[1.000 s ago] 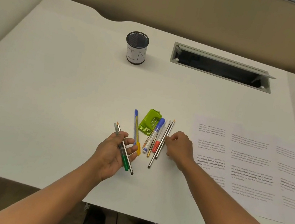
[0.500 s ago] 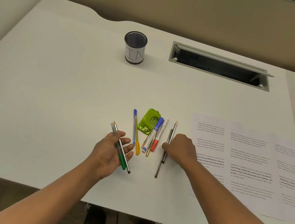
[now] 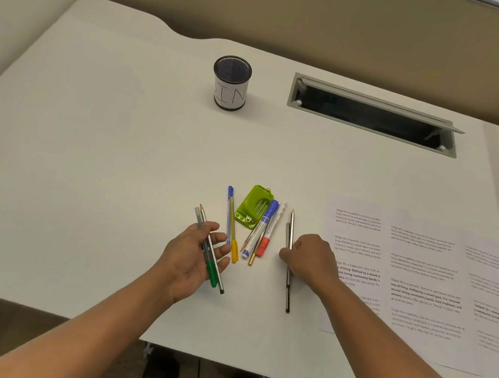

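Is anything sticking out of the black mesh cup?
No, nothing rises above the rim of the mesh cup; the pens lie on the desk or in the left hand.

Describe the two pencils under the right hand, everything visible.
The two pencils are slim, dark-bodied, seemingly wood; one shows a sharpened tip pointing away from the person. They lie side by side on the white desk, staggered lengthwise, apart from the markers. The right hand covers their middles, fingers curled over them.
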### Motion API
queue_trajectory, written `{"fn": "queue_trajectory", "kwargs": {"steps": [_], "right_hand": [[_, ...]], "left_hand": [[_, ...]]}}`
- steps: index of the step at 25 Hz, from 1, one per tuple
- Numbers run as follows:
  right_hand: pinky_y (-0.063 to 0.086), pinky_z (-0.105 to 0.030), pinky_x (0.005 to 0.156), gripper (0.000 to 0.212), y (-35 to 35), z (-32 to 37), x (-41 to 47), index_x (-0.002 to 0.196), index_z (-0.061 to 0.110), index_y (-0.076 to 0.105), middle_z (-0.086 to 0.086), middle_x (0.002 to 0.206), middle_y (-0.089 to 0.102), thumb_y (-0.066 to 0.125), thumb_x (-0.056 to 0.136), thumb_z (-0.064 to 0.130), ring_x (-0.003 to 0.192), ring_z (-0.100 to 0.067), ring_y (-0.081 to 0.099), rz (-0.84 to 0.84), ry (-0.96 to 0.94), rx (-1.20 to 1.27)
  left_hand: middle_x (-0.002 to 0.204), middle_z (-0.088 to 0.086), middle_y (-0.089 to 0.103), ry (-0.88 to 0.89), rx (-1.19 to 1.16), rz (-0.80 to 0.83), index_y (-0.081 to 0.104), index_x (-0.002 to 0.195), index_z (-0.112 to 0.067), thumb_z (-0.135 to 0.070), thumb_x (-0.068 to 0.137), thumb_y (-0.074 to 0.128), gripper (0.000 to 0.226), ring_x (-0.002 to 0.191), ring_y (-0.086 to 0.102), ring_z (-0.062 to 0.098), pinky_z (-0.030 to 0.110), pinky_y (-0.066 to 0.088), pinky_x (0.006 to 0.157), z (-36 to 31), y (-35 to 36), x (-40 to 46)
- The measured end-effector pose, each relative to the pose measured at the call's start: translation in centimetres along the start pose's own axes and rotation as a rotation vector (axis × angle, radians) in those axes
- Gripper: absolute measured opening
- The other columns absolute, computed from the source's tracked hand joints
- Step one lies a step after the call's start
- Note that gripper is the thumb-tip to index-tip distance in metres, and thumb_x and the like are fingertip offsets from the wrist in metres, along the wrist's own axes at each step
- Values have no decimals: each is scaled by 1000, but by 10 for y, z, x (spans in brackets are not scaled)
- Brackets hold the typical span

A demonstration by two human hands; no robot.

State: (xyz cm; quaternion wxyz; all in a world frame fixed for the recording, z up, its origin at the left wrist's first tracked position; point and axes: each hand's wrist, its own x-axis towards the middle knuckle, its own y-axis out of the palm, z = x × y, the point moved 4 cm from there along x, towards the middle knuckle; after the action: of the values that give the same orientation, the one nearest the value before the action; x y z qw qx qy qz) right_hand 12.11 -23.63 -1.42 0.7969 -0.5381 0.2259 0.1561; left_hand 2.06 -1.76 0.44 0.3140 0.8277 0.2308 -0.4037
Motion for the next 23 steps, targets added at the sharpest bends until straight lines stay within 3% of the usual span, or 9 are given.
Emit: {"fn": "queue_trajectory", "kwargs": {"steps": [2,5,8,11,14,16,18,20,23], "right_hand": [[31,-30,55,35,-6,4,-5,57,15,40,-4,55,42,68,76,25,55,-21,40,-7,-36,103],[45,-32,55,28,-22,34,-22,62,0,57,-14,60,65,71,77,20,52,-16,55,31,-148,388],[54,-33,56,27,-29,78,-46,73,-7,63,-18,68,70,71,77,18,51,-11,62,112,-286,506],[61,-43,65,28,-15,103,-58,75,-3,62,-18,72,70,70,77,24,59,-22,69,146,-343,417],[62,-47,62,22,-2,113,-65,73,5,64,-13,70,69,66,78,26,65,-26,71,95,-384,238],[62,-47,61,20,0,115,-67,71,9,65,-9,69,70,64,77,27,64,-23,71,94,-393,213],[63,-45,68,21,-1,114,-68,65,10,63,-4,67,70,62,73,29,76,-18,74,110,-391,203],[61,-42,76,20,-1,114,-73,56,16,60,3,64,68,61,70,30,92,-13,74,165,-411,170],[59,-40,70,22,3,119,-80,61,19,61,0,65,66,65,78,33,74,-21,70,193,-455,18]], "left_hand": [[93,10,71,-4,17,35,66,110,-12,-25,103,55,19,88,69,28,42,58,76,-1,3,-3],[98,12,70,-28,70,98,68,107,-11,-28,98,61,21,85,70,26,41,59,77,-1,7,-4],[103,12,70,-70,93,184,67,112,-13,-45,100,55,36,90,70,29,43,58,79,3,16,-6],[105,8,74,-93,59,259,66,121,-15,-57,103,39,53,92,71,26,44,55,82,9,26,-8],[118,10,75,-112,10,291,68,125,-17,-63,103,26,66,102,73,25,52,46,107,10,29,-11],[117,10,75,-106,3,297,75,115,-21,-66,101,23,70,105,72,26,54,39,112,9,27,-11],[114,9,76,-103,8,290,81,102,-21,-67,100,26,72,102,72,26,53,40,110,8,22,-8],[116,9,73,-89,-20,264,77,105,-15,-69,97,37,68,101,71,27,49,48,100,5,17,-5],[105,13,71,-49,-46,234,67,110,-13,-55,89,63,46,92,69,28,44,53,85,-2,15,-4]]}}
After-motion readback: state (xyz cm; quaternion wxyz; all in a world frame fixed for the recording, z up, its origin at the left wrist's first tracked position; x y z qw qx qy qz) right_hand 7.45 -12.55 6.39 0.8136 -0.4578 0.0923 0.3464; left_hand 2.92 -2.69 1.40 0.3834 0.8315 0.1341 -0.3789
